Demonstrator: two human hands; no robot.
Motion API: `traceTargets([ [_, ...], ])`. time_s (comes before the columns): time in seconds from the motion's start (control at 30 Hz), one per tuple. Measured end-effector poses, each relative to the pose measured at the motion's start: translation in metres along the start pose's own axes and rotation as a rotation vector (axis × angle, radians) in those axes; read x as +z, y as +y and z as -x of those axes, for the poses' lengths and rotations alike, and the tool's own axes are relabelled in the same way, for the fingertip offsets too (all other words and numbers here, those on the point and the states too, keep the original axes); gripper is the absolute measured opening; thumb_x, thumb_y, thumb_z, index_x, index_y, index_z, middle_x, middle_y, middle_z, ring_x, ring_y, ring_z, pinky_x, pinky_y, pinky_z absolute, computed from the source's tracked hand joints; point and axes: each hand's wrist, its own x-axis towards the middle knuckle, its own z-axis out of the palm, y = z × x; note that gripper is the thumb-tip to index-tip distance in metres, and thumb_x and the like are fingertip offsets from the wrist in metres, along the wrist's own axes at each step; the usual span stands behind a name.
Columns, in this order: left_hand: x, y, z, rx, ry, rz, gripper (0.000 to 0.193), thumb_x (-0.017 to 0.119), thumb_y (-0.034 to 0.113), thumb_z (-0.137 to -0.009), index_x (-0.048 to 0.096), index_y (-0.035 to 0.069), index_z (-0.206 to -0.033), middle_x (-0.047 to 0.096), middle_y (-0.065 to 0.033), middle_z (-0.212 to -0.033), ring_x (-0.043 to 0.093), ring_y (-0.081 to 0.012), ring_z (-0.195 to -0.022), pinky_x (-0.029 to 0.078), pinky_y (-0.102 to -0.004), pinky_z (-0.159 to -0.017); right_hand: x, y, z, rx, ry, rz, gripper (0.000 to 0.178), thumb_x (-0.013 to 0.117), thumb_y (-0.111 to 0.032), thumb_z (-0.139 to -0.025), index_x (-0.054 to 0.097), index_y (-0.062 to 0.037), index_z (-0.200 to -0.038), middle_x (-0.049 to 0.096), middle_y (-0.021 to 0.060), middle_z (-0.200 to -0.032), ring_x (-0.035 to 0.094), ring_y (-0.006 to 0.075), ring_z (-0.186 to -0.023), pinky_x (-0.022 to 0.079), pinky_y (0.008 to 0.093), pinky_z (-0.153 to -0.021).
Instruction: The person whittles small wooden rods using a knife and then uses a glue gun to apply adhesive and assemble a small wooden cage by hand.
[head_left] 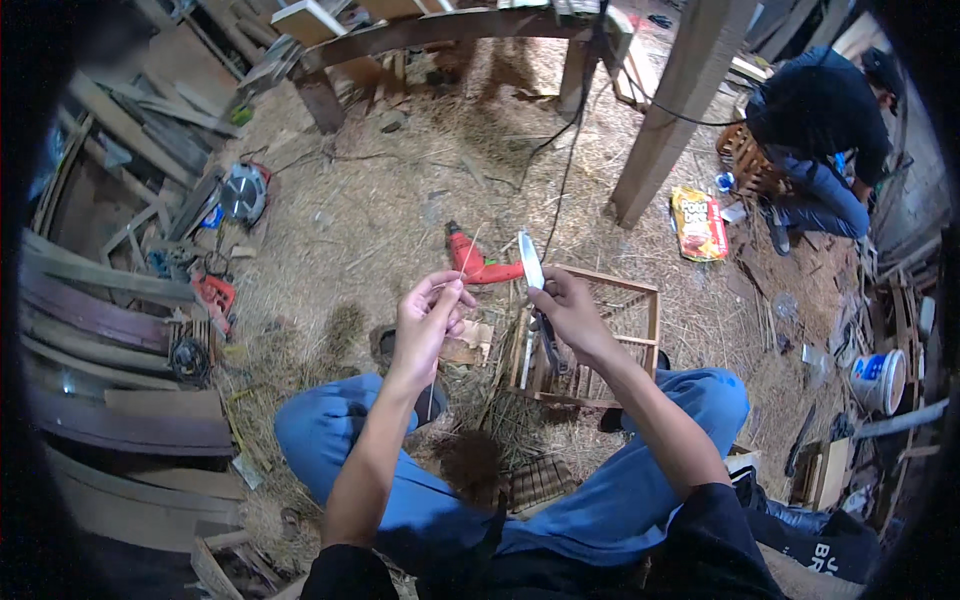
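My left hand (432, 322) is raised in front of me, its fingertips pinched on a thin pale wooden stick (470, 248) that points up and away. My right hand (573, 312) grips a knife (530, 262), its broad shiny blade standing up and its dark handle running down below the fist. Stick and blade are apart. Beneath my right hand a slatted wooden frame (640, 340) rests on the floor between my legs. Just beyond both hands lies a red power drill (480, 262). A piece of torn brown cardboard (468, 345) is under my left wrist.
Shavings cover the floor. A wooden post (680, 110) and workbench (440, 35) stand ahead. A circular saw (245, 192) and stacked boards (120, 315) are left. Toward the right are a yellow-red packet (698, 224), a white bucket (878, 382) and a bent-over person (825, 125).
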Motion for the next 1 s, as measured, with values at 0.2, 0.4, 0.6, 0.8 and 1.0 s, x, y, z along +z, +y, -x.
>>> traceTargets([
  [0.2,-0.033,-0.010,-0.004,0.136,0.091,-0.318,0.014,0.058,0.011,-0.104,0.058,-0.002,-0.110,0.076,-0.0132,-0.092,0.062,-0.0076,-0.067,0.050,-0.0235,-0.061,0.038,0.031,-0.007,-0.162,0.131,0.341,0.026,0.067,-0.014,-0.096,0.063,0.0024,-0.116,0.071,0.0194,-0.091,0.070,0.0301,-0.084,0.053,0.0422,-0.077],
  [0.4,-0.037,-0.004,0.003,0.105,0.057,-0.331,0.015,0.059,0.010,-0.104,0.057,0.000,-0.114,0.076,-0.0147,-0.096,0.063,-0.0098,-0.069,0.050,-0.0248,-0.064,0.058,0.030,-0.022,-0.207,0.045,0.462,0.021,0.060,-0.009,-0.099,0.061,0.0024,-0.116,0.069,0.0231,-0.093,0.067,0.0410,-0.085,0.052,0.0472,-0.080],
  [0.6,-0.029,-0.001,0.006,0.077,0.023,-0.294,0.018,0.061,0.009,-0.102,0.058,-0.004,-0.113,0.076,-0.0164,-0.097,0.067,-0.0113,-0.072,0.056,-0.0272,-0.068,0.066,0.019,-0.016,-0.203,0.057,0.407,0.033,0.060,-0.020,-0.102,0.058,0.0017,-0.127,0.069,0.0234,-0.105,0.068,0.0383,-0.098,0.052,0.0458,-0.084],
  [0.8,0.005,-0.012,0.008,0.156,-0.049,-0.345,0.014,0.062,0.009,-0.101,0.061,-0.003,-0.109,0.075,-0.0118,-0.089,0.067,-0.0101,-0.071,0.052,-0.0258,-0.060,0.057,-0.018,0.012,-0.402,0.156,0.373,0.031,0.060,-0.022,-0.103,0.063,0.0008,-0.124,0.070,0.0182,-0.108,0.069,0.0272,-0.099,0.054,0.0383,-0.082],
  [1.0,0.053,-0.018,0.027,0.006,-0.239,-0.574,0.019,0.064,0.006,-0.098,0.062,-0.004,-0.114,0.071,-0.0053,-0.090,0.067,-0.0087,-0.082,0.052,-0.0243,-0.071,0.023,-0.010,0.057,-0.303,0.272,0.230,0.023,0.059,-0.020,-0.104,0.067,0.0010,-0.109,0.069,0.0105,-0.084,0.064,0.0157,-0.080,0.051,0.0317,-0.073],
])
